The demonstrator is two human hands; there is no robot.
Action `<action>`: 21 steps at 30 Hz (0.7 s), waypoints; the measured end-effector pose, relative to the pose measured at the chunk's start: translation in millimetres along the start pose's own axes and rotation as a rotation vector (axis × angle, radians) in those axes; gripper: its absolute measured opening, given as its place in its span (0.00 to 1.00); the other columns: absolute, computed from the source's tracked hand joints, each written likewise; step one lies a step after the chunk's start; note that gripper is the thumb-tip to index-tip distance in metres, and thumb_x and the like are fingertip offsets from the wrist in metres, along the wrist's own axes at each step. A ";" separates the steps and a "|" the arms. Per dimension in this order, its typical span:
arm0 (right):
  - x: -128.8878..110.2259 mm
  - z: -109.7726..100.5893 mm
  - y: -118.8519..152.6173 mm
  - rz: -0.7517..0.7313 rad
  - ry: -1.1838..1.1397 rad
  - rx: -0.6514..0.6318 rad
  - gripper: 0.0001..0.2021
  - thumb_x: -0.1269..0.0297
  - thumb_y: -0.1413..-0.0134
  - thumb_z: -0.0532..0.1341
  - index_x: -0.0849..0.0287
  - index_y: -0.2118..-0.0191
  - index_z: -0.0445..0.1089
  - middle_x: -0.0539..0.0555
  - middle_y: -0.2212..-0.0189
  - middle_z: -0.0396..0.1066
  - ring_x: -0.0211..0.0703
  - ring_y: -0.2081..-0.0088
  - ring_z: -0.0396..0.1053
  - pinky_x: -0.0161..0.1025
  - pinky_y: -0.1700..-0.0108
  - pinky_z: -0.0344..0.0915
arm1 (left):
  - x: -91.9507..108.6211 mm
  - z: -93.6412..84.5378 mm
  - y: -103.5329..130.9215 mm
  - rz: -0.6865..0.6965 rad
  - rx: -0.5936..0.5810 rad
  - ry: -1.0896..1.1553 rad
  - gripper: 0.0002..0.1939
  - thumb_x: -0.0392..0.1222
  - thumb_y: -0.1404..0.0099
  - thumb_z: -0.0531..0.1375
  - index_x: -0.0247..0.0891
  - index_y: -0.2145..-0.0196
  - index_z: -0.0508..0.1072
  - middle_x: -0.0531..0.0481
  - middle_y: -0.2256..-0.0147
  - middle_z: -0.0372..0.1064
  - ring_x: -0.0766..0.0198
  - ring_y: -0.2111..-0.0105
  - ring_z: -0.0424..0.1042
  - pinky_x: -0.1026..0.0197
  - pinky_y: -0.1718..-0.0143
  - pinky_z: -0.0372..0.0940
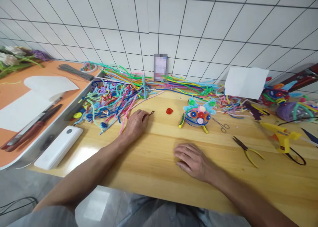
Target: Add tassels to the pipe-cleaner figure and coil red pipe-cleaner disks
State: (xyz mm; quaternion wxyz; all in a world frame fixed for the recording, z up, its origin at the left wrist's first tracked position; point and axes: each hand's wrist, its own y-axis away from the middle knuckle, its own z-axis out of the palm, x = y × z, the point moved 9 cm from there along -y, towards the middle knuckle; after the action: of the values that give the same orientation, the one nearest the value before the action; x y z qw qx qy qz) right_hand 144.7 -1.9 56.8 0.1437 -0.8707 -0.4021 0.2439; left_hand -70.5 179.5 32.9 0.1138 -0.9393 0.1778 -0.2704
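Observation:
My left hand [136,125] rests on the wooden table beside the heap of pipe cleaners, its fingers pinched on a small dark twisted piece [151,113] that sticks out to the right. What exactly the piece is made of is too small to tell. My right hand [190,160] lies palm down on the table, fingers loosely bent and holding nothing visible. Between and beyond the hands is a small red coil [169,111]. To its right stands a colourful pipe-cleaner animal figure [198,115] with blue ears, coiled orange-and-blue eyes and yellow feet.
Loose pipe cleaners [111,99] heap at the left back. A phone [160,67] leans on the tiled wall. Small scissors [223,127], yellow-handled pliers [245,149] and a yellow glue gun [283,139] lie right. A white box-shaped device [59,147] sits at left.

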 end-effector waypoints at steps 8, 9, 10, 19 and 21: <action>-0.7 -0.6 3.0 -0.051 -0.034 0.068 0.06 0.66 0.32 0.64 0.57 0.51 0.73 0.59 0.57 0.82 0.49 0.52 0.78 0.49 0.48 0.76 | -2.4 -21.2 -4.7 -0.092 0.150 0.049 0.07 0.43 0.26 0.56 0.40 0.59 0.73 0.42 0.57 0.76 0.53 0.54 0.74 0.50 0.48 0.70; -0.8 -2.1 3.7 -0.055 -0.055 0.082 0.06 0.66 0.32 0.64 0.57 0.52 0.74 0.58 0.57 0.82 0.49 0.53 0.78 0.49 0.48 0.76 | -1.1 -20.8 -6.1 -0.071 0.154 0.031 0.06 0.43 0.27 0.57 0.40 0.59 0.73 0.42 0.56 0.77 0.52 0.51 0.74 0.48 0.46 0.69; 0.0 -4.7 4.4 -0.052 -0.096 0.100 0.06 0.65 0.32 0.64 0.56 0.52 0.74 0.58 0.58 0.82 0.49 0.54 0.78 0.49 0.49 0.76 | 0.7 -20.4 -7.2 -0.047 0.158 0.013 0.06 0.44 0.27 0.59 0.40 0.57 0.72 0.41 0.54 0.76 0.51 0.49 0.73 0.47 0.43 0.68; 83.3 -48.1 26.1 0.495 -0.917 0.655 0.35 0.32 0.32 0.40 0.55 0.55 0.72 0.62 0.58 0.80 0.55 0.53 0.80 0.55 0.47 0.75 | 104.9 -12.0 42.3 0.096 -0.027 0.338 0.14 0.51 0.25 0.58 0.40 0.50 0.73 0.43 0.50 0.76 0.54 0.50 0.75 0.48 0.45 0.71; 84.6 -55.8 24.0 0.512 -1.003 0.689 0.35 0.31 0.32 0.39 0.53 0.57 0.72 0.60 0.59 0.80 0.54 0.53 0.80 0.55 0.47 0.75 | 146.9 25.3 66.5 -0.033 -0.334 0.738 0.17 0.55 0.26 0.60 0.39 0.51 0.73 0.44 0.54 0.78 0.57 0.56 0.78 0.52 0.53 0.74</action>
State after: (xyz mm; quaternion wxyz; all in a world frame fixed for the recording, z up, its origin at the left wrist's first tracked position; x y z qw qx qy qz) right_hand 237.1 45.0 66.8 0.1466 -0.6239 -0.0994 0.7612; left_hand 41.5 63.8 60.1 -0.1163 -0.7874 0.2331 -0.5588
